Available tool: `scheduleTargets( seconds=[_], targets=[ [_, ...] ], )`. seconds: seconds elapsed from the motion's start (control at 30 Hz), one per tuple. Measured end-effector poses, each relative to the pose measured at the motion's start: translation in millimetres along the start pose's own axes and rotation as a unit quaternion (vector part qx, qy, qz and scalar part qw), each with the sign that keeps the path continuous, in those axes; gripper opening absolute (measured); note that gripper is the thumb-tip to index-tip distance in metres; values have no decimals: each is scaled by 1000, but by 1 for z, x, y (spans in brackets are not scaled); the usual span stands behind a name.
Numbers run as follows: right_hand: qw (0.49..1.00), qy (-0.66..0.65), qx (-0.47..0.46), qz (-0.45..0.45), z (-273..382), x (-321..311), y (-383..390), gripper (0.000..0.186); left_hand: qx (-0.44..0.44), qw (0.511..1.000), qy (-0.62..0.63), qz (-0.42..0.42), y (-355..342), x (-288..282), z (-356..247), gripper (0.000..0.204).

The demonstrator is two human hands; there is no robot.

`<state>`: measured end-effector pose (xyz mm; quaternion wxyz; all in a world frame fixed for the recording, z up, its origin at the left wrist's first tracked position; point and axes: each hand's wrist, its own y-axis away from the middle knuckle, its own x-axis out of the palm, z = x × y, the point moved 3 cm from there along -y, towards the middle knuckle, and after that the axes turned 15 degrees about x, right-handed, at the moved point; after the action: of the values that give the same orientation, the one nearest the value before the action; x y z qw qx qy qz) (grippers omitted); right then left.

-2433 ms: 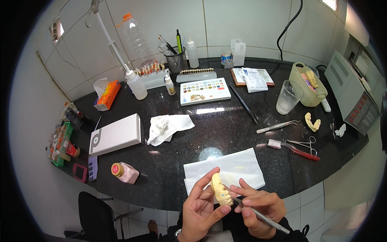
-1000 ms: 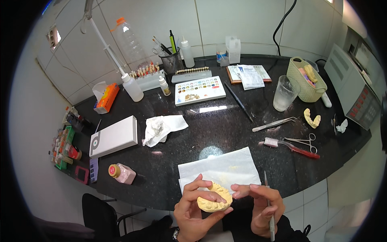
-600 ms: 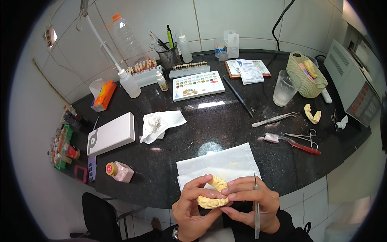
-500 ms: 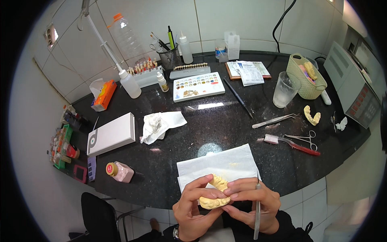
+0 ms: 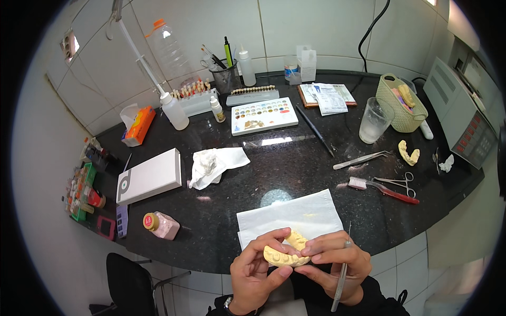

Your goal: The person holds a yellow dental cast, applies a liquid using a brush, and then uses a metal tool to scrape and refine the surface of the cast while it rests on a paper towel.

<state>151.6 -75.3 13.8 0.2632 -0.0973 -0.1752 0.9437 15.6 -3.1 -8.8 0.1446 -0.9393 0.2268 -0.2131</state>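
My left hand (image 5: 253,274) grips a cream horseshoe-shaped dental cast (image 5: 279,257) with its row of teeth facing up. My right hand (image 5: 342,263) also has fingertips on the cast's right side and keeps a slim metal hand instrument (image 5: 339,289) between its fingers, tip pointing away from me. Both hands are at the desk's front edge, just below a folded white paper towel (image 5: 284,208); part of the cast is hidden by fingers.
The black desk (image 5: 263,168) carries a pink-powder jar (image 5: 165,225), white box (image 5: 148,175), crumpled tissue (image 5: 211,166), paint palette (image 5: 263,116), glass (image 5: 375,122), tweezers (image 5: 358,159), red brush (image 5: 395,195), second cast (image 5: 409,154), basket (image 5: 400,116) and grey machine (image 5: 461,116). A chair (image 5: 126,279) stands lower left.
The cast has turned from upright to lying level in my fingers. My right fingers have come onto it, and the instrument has swung from diagonal to pointing forward.
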Motion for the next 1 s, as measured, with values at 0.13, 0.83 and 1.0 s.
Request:
scheduleTargets(
  seconds=[0.13, 0.83, 1.0],
  targets=[
    [986, 98, -128, -50, -2, -12, 4, 35, 45, 998, 50, -8, 1, -7, 3, 38],
    [999, 38, -27, 6, 10, 1, -8, 40, -249, 814, 525, -6, 14, 4, 19, 47],
    [998, 48, -42, 7, 9, -4, -7, 37, -265, 796, 544, -17, 17, 5, 25, 47]
  ],
)
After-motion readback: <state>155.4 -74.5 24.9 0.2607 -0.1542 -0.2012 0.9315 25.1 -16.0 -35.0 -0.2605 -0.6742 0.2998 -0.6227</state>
